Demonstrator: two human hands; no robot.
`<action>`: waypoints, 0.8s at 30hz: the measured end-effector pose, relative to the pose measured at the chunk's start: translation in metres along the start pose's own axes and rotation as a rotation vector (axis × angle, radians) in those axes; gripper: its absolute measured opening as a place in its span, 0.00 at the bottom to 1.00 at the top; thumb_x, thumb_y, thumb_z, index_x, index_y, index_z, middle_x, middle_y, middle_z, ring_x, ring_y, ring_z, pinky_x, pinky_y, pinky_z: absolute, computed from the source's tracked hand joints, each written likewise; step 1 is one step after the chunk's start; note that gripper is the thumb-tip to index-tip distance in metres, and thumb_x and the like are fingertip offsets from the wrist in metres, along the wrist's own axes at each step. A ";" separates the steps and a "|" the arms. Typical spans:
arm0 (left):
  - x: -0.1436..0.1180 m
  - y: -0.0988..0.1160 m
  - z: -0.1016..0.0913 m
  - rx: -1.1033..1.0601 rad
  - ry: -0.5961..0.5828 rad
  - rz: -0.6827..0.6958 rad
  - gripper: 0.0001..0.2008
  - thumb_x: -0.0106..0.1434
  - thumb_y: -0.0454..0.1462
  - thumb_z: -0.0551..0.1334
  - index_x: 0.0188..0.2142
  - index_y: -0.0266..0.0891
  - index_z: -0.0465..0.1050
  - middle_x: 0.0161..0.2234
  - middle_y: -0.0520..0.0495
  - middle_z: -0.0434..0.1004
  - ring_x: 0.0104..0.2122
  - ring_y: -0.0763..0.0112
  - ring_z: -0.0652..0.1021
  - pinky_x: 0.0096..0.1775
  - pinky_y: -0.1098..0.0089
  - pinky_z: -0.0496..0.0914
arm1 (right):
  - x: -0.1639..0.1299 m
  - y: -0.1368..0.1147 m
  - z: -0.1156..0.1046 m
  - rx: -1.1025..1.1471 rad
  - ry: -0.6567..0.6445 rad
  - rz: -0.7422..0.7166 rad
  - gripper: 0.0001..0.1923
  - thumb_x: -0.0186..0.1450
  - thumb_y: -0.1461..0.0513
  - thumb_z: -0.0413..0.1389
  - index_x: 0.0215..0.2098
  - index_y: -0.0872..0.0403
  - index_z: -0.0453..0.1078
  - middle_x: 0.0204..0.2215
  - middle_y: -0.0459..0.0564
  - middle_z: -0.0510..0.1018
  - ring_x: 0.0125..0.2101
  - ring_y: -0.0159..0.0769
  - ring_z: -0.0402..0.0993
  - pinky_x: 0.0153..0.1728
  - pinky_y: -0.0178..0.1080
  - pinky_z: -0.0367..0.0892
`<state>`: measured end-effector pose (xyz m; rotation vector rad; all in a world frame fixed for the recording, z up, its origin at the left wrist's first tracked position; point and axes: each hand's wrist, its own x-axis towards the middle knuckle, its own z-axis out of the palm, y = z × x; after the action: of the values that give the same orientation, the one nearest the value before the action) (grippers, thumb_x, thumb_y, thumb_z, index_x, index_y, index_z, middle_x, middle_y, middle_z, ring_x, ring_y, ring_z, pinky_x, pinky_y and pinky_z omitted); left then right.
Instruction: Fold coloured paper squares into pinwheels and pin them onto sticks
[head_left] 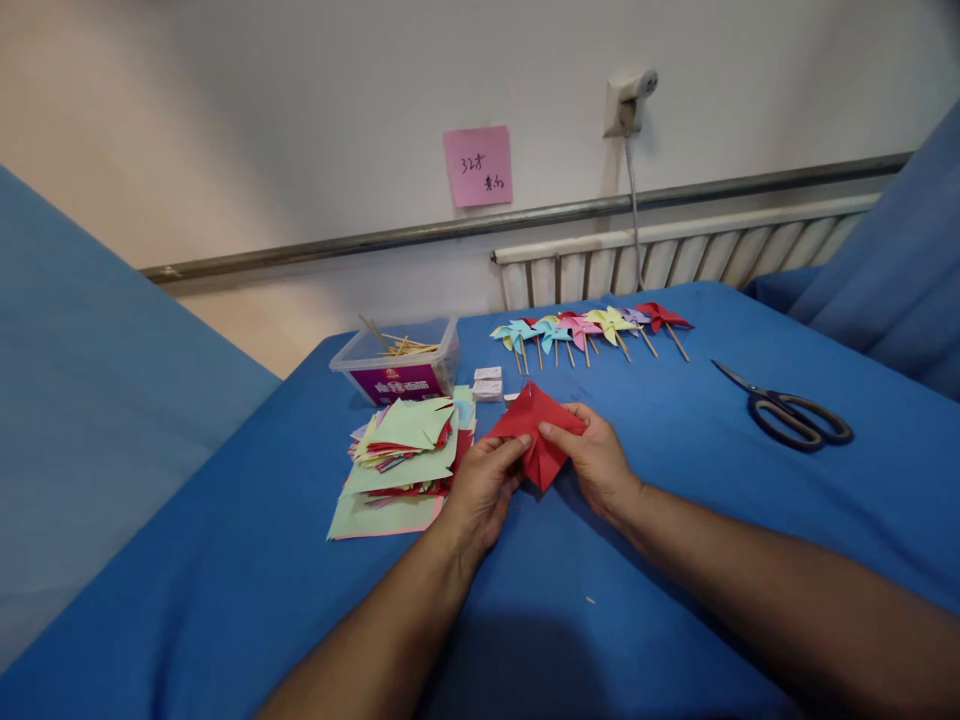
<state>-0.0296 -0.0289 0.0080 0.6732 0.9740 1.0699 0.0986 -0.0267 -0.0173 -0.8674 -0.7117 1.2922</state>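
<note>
- Both hands are busy with one thin red sheet (537,420), held low over the middle of the worktop (675,610); I can't tell whether its bottom corner touches the cloth.
- The left hand (484,485) pinches the sheet's left side, thumb on top; the right hand (600,460) grips the other side the same way, the thumbs close together.
- The sheet stands roughly as a diamond, with lines running towards its middle, creases or cuts, I can't say which.
- Just behind it sit small white boxes (487,388), squared and lettered.
- By the left hand rises a loose paper pile (409,430), matte pale green on top, with red, yellow and purple edges poking out unevenly, and larger flat sheets beneath.
- Behind the pile is a clear plastic tub (448,365) with a glossy purple label, holding slim wooden sticks (409,347).
- Farther back, a row of pinwheels (581,330) lies with crisp folded blades in blue, pink, yellow, purple and red, their sticks pointing this way.
- Off to the right, the scissors (795,418) lie apart, pointed metal blades and rounded dark loops.
- Smooth blue cloth covers the worktop.
- Beyond, a ribbed white radiator (652,260) stands under a dull metal pipe (390,241), with a square pink note (478,185) above on the plain wall (337,110).
</note>
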 end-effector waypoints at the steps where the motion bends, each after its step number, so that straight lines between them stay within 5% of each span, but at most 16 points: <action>1: 0.000 0.000 0.001 -0.008 -0.007 -0.005 0.12 0.48 0.36 0.72 0.31 0.34 0.76 0.30 0.46 0.80 0.30 0.71 0.77 0.37 0.70 0.70 | 0.000 0.000 0.000 0.005 -0.004 -0.001 0.19 0.49 0.58 0.68 0.35 0.54 0.68 0.30 0.45 0.78 0.29 0.33 0.74 0.36 0.40 0.70; 12: 0.002 -0.001 -0.001 0.025 -0.004 -0.012 0.13 0.46 0.35 0.72 0.32 0.32 0.78 0.28 0.43 0.81 0.28 0.69 0.78 0.34 0.71 0.71 | 0.001 0.002 -0.001 -0.065 -0.051 -0.016 0.18 0.50 0.56 0.67 0.35 0.54 0.68 0.30 0.44 0.77 0.28 0.32 0.72 0.35 0.38 0.68; 18: 0.001 0.009 -0.002 -0.023 0.039 0.030 0.11 0.45 0.34 0.72 0.30 0.32 0.78 0.30 0.43 0.82 0.29 0.68 0.79 0.36 0.69 0.72 | -0.003 -0.005 -0.004 -0.172 -0.160 -0.157 0.22 0.58 0.57 0.59 0.50 0.50 0.65 0.33 0.46 0.77 0.33 0.36 0.74 0.38 0.40 0.68; 24: 0.001 0.016 -0.006 -0.043 0.109 0.087 0.11 0.44 0.34 0.72 0.28 0.32 0.78 0.28 0.45 0.81 0.27 0.69 0.78 0.33 0.70 0.73 | -0.007 0.001 -0.006 -0.391 -0.249 -0.364 0.36 0.54 0.70 0.52 0.59 0.43 0.57 0.58 0.52 0.65 0.46 0.37 0.72 0.38 0.39 0.70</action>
<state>-0.0417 -0.0219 0.0183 0.6322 1.0198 1.2112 0.1022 -0.0347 -0.0205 -0.8426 -1.2876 0.9542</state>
